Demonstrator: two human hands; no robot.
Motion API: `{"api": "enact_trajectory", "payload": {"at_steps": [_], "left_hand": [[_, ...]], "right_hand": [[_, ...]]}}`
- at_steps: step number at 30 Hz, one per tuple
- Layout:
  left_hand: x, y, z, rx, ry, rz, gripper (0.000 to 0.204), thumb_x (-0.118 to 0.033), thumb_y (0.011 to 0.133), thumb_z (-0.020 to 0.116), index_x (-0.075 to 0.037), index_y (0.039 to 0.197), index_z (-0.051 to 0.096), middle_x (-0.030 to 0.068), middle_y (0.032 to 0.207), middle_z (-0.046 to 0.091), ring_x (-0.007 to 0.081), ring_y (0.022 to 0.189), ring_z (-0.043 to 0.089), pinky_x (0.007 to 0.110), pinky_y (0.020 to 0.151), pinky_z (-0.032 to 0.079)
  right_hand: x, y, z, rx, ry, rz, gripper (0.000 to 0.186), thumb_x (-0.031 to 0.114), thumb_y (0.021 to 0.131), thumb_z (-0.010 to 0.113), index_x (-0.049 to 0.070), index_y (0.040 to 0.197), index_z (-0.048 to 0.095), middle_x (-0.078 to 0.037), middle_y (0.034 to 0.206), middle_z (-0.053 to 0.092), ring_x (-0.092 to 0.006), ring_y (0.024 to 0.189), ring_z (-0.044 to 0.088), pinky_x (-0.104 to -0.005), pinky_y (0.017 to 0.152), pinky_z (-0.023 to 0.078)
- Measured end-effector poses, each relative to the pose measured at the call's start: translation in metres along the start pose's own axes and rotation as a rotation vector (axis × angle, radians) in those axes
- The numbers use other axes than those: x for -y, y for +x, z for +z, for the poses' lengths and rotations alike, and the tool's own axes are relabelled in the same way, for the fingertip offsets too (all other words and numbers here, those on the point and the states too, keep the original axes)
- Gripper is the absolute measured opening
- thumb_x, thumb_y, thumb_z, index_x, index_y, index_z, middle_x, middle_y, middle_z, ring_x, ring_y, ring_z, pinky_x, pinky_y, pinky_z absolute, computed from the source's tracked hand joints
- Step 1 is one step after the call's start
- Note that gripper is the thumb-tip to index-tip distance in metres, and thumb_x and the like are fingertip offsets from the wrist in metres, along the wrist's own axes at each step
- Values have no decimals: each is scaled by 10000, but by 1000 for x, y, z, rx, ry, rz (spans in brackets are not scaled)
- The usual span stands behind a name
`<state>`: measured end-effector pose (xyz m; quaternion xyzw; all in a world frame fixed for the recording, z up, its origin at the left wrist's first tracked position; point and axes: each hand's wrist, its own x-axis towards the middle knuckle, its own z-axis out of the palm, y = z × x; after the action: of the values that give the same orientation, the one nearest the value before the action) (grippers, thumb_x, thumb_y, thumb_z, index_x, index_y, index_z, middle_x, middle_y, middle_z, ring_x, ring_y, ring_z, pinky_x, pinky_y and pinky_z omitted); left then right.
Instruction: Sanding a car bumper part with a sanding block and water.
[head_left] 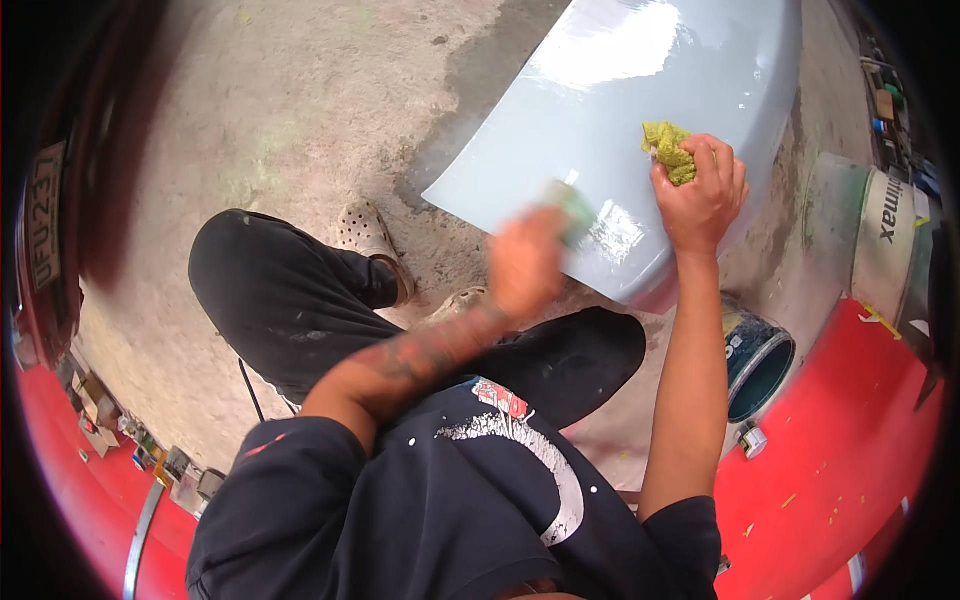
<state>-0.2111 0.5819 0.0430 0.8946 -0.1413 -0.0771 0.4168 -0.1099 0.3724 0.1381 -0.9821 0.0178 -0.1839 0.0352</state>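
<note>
A glossy pale blue-grey curved panel (545,125), apparently wet, lies before me with bright reflections on it. Over its near-left edge my left hand (527,262) is smeared by motion, with its fingers round a green pad (571,212) against the surface. The pad is too blurred to make out in detail. Farther up and to the right, my right hand (703,190) grips a crumpled yellow-green cloth (672,150) over the panel. Its fingers are curled, and the palm side is hidden.
A bucket (760,365) with dark liquid stands right of my knee, beside a red curved body part (830,450). A whitish container (885,230) sits farther right. My clogs (368,238) rest on the concrete floor (290,110), wet near the panel. A dark red vehicle (45,250) is at far left.
</note>
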Motion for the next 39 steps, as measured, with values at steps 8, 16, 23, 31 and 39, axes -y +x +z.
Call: {"api": "enact_trajectory", "payload": {"at_steps": [8,16,23,31,39], "left_hand": [[37,-12,-19,-260,65,-173,522,-40,737,740,-106,1239,608,177,1179,647,396,1003,626,485,846,478],[45,-27,-14,64,-117,-12,572,-61,790,749,-108,1321,544,174,1284,593,362,1132,564,459,941,458],[-68,-15,-21,109,-224,35,557,-75,801,705,-163,1335,572,198,1297,560,382,1172,526,502,930,427],[-17,-12,-21,46,-117,41,462,-194,895,703,-253,1343,606,234,1111,576,385,951,581,486,808,485],[-45,83,2,-193,22,6,454,-183,901,656,-228,1347,592,290,1127,539,415,1012,524,492,798,436]], "right_hand": [[1,-1,-2,4,11,12,353,215,628,842,230,926,654,69,1104,601,-222,1026,560,-415,877,440],[-3,-1,-4,5,21,-3,347,212,631,839,228,922,651,74,1096,605,-218,1021,561,-412,864,436],[2,-4,-1,10,14,11,351,215,626,838,225,923,651,71,1088,605,-223,1025,559,-412,868,435],[-7,-4,1,-42,73,14,341,203,621,831,214,910,651,69,1086,618,-229,1012,566,-409,873,443],[-8,-3,6,-118,173,-14,353,186,604,830,202,906,647,44,1073,643,-237,998,581,-407,873,450]]}}
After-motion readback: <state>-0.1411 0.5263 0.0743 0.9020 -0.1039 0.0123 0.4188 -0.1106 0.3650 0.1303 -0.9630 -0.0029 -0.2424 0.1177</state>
